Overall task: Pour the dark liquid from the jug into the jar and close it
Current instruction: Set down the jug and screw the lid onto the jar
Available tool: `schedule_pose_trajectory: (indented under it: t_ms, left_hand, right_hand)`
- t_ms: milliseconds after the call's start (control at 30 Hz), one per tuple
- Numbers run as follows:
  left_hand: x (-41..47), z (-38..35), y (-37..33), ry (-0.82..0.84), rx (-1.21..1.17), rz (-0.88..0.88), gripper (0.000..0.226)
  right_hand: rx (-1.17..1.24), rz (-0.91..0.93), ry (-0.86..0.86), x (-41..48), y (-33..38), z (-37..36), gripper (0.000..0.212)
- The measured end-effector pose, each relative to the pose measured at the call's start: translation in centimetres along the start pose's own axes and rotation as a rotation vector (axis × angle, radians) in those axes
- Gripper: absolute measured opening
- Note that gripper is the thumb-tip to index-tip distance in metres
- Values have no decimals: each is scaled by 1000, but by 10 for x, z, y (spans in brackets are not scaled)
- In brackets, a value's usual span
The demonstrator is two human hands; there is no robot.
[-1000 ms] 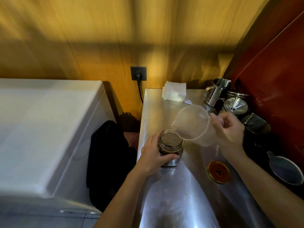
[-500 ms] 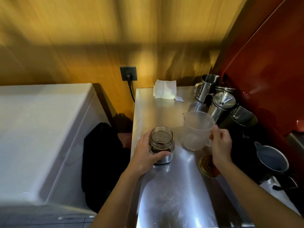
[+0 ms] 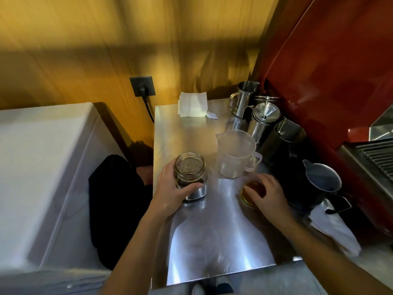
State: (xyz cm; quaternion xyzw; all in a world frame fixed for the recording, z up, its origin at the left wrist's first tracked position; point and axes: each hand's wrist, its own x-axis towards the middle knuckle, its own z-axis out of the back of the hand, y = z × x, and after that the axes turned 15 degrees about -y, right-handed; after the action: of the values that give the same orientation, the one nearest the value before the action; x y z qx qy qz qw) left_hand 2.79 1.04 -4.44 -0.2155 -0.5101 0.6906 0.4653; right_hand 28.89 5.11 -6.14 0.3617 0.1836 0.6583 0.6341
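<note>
Wood-grain wall panels fill the top of the frame, and below them a steel counter (image 3: 191,133) runs down the middle toward me, with a red machine along the right edge. My left hand (image 3: 170,193) is wrapped around the jar (image 3: 190,174) at centre-left of the counter, thumb across its front and the fingers curled behind. The jar stands upright, long axis vertical, open mouth facing straight up, with a shallow layer of dark liquid low inside. Just to its right, a little higher in the frame, the clear plastic jug (image 3: 235,155) sits upright and looks empty, spout toward the upper left, handle toward the right. So I judge the pour done and the closing not yet begun.

My right hand (image 3: 266,193) lies lower right of the jug, fingers spread and bent down over the gold lid (image 3: 249,192), which lies flat on the counter. My palm hides most of it, so I cannot tell whether I have gripped it or am only touching it.

What could go wrong: a flat lid on smooth steel is hard to get under, and it could skate away from my fingertips toward the dark pitchers (image 3: 319,184) crowded at the right. If I set it on tilted, the thread could cross and leak. A loose left-hand grip would let the jar spin while I twist.
</note>
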Motion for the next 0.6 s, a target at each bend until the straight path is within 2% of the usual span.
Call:
schedule_pose_trajectory:
  t_ms: [100, 200, 300, 400, 600]
  left_hand:
    - [-2, -1, -1, -7, -4, 16, 79]
    - [-3, 0, -3, -9, 11, 26, 80]
    - [-3, -1, -3, 1, 21, 25, 79]
    - [-4, -1, -1, 6, 21, 27, 80]
    - [-5, -3, 2, 10, 36, 6, 81]
  right_hand:
    - [-256, 184, 136, -16, -13, -2, 67]
    - [-295, 211, 101, -22, -16, -2, 66]
    - [-214, 195, 25, -22, -7, 3, 56]
    - [-94, 274, -51, -23, 8, 12, 46]
    - [245, 340, -60, -17, 60, 23, 54]
